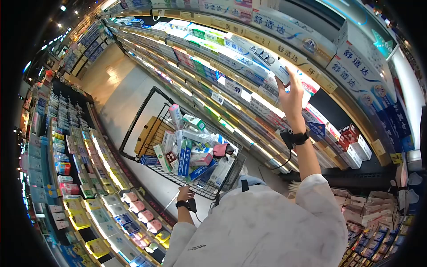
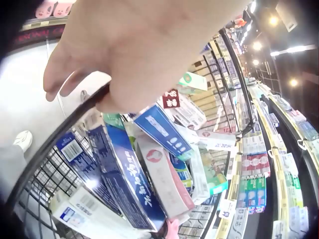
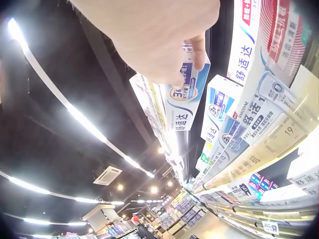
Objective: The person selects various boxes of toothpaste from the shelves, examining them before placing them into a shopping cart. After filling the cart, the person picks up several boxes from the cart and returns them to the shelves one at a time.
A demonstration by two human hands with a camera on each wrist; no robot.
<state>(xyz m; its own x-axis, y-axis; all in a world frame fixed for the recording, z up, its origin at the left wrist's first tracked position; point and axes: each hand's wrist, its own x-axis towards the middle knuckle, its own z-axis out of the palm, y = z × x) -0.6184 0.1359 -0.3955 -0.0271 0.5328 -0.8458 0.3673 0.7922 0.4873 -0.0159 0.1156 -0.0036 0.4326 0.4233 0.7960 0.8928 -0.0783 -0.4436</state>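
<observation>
My right hand (image 1: 292, 100) reaches up to a lit shelf of toothpaste on the right. In the right wrist view, its fingers and thumb pinch a white and blue toothpaste box (image 3: 180, 110), the hand covering the upper part. Similar toothpaste boxes (image 3: 218, 105) stand beside it on the shelf. Low in the head view, my left hand (image 1: 185, 194) is at the near side of a black wire shopping cart (image 1: 153, 171). The left wrist view shows that hand gripping the cart's black rim (image 2: 52, 133). Below it lie many boxes, among them a long blue box (image 2: 130, 172).
More shelves (image 1: 100, 178) of small packaged goods line the left side of the aisle. Pale floor (image 1: 126, 104) runs on ahead past the cart. A large Sensodyne display box (image 1: 356, 71) stands on the upper right shelf. Pink and white packages (image 1: 376, 211) hang at lower right.
</observation>
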